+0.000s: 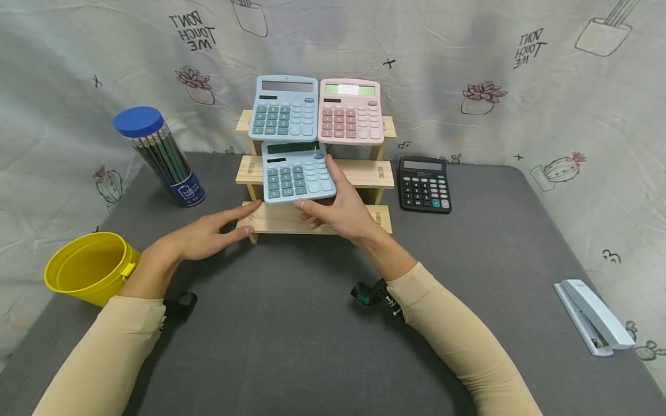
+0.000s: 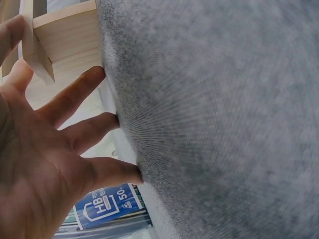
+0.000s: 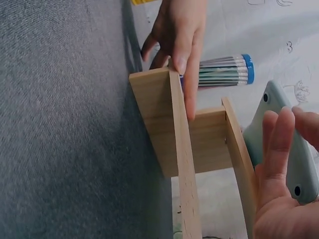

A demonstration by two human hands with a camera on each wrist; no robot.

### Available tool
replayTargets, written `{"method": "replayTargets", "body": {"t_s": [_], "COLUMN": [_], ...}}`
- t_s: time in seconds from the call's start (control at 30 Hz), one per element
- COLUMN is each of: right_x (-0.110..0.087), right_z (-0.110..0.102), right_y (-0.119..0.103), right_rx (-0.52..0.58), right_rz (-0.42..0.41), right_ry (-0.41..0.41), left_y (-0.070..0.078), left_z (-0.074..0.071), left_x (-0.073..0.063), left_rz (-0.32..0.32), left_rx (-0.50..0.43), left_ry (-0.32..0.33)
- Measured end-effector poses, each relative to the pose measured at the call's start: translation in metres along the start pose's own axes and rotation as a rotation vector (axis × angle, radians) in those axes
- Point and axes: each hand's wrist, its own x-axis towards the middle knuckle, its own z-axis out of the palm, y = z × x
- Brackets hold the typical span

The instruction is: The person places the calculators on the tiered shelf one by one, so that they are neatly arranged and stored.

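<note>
My right hand (image 1: 340,202) holds a light blue calculator (image 1: 296,176) at its lower right, thumb along the bottom edge and index finger up the right side. The calculator leans over the middle step of a wooden three-step stand (image 1: 312,222), its keys facing me. In the right wrist view the back of this calculator (image 3: 256,124) shows beside the fingers (image 3: 279,144). My left hand (image 1: 208,234) touches the left end of the lowest step, its fingers spread and fairly straight. On the top step stand another blue calculator (image 1: 283,110) and a pink calculator (image 1: 350,112), side by side.
Right of the stand, a black calculator (image 1: 424,185) lies on the grey table (image 1: 291,346). A blue-lidded pencil tub (image 1: 161,156) stands at the back left. Near my left forearm is a yellow bucket (image 1: 91,268). A pale stapler (image 1: 593,316) lies far right.
</note>
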Motion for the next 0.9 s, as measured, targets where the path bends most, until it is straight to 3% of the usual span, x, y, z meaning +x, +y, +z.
{"method": "replayTargets", "body": {"t_s": [0.27,0.47,0.63,0.9], "right_x": [0.005,0.009,0.016,0.020], "right_z": [0.013,0.023,0.026,0.029], "right_y": [0.006,-0.002,0.011,0.015], "right_rx": [0.030,0.050,0.039,-0.019], "right_rz": [-0.055,-0.053,-0.091,-0.034], "right_ry": [-0.035,-0.028,-0.020,0.009], "left_y": [-0.002,-0.002,-0.002,-0.003], "left_z": [0.000,0.001,0.001,0.000], "left_x": [-0.001,0.000,0.001,0.000], "left_rz": [0.009,0.027,0.041,0.033], "left_rx": [-0.007,-0.023,-0.028,-0.024], "left_ry": [0.002,-0.012,-0.014,-0.012]}}
